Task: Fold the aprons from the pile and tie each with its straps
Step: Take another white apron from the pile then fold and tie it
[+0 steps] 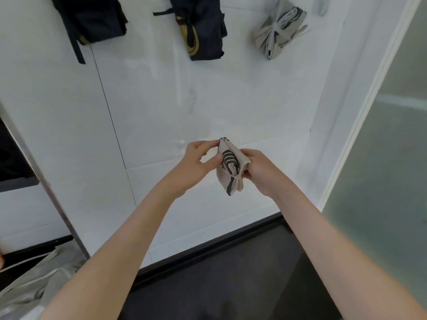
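Observation:
A small folded beige apron bundle (231, 167) with dark straps wound around its middle is held above the white table (161, 107). My left hand (196, 162) pinches its upper left edge between thumb and fingers. My right hand (261, 172) grips its right side, fingers curled under the fold. Three tied bundles lie at the far edge: a dark one (92, 19) at left, a dark one with a yellow band (201, 28) in the middle, a light grey one (279, 31) at right.
Light fabric of the pile (34, 287) lies at the lower left, beyond a metal edge (57, 199). The table's black front edge (208, 248) runs below my arms. A frosted glass panel (381, 158) stands on the right.

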`<control>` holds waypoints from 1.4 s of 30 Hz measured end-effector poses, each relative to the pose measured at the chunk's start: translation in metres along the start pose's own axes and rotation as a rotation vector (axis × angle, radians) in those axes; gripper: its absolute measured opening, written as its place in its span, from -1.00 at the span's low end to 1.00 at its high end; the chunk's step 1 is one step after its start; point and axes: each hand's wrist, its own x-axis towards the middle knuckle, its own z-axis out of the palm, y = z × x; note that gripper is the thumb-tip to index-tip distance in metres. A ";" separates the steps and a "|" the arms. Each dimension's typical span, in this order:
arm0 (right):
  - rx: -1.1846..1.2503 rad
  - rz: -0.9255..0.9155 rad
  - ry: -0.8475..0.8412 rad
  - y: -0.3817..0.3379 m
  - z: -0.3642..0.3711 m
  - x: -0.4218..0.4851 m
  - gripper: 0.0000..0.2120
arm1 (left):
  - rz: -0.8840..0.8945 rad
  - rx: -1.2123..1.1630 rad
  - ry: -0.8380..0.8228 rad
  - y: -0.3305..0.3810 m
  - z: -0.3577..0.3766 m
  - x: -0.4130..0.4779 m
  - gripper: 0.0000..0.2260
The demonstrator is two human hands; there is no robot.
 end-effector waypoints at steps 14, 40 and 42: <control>-0.042 -0.303 -0.118 -0.063 -0.093 0.028 -0.77 | 0.173 -0.214 0.380 0.094 0.055 0.077 -0.79; 0.306 -0.522 0.147 -0.159 -0.290 0.138 -0.68 | 0.431 -0.302 0.425 0.250 0.152 0.255 -0.80; 0.328 -0.496 0.170 -0.163 -0.287 0.147 -0.85 | 0.410 -0.397 0.474 0.249 0.155 0.266 -0.76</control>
